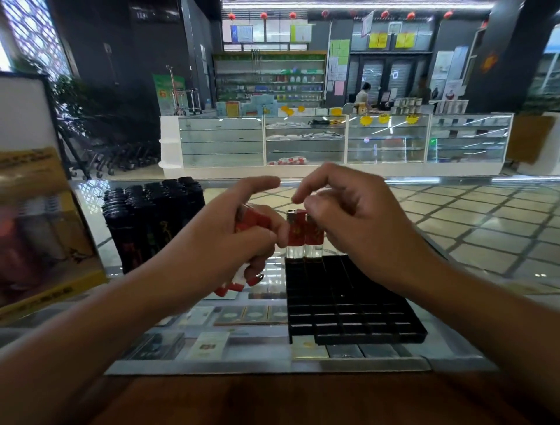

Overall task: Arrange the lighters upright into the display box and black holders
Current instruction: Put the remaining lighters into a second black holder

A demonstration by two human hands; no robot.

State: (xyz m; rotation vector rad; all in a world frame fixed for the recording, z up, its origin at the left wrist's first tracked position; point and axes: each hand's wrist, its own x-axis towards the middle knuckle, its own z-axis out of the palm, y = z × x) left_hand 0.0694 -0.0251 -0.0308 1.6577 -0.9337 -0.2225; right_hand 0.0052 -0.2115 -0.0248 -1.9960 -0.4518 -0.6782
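Interior evenly lit by a ceiling light strip at top. Glare streaks on the glass counter and far display cases. Wide-angle bending at edges. Yellow box at left blurred; both forearms soft, foreground dim.

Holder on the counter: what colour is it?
Black, a gridded holder with two red lighters upright at its far edge; head view.
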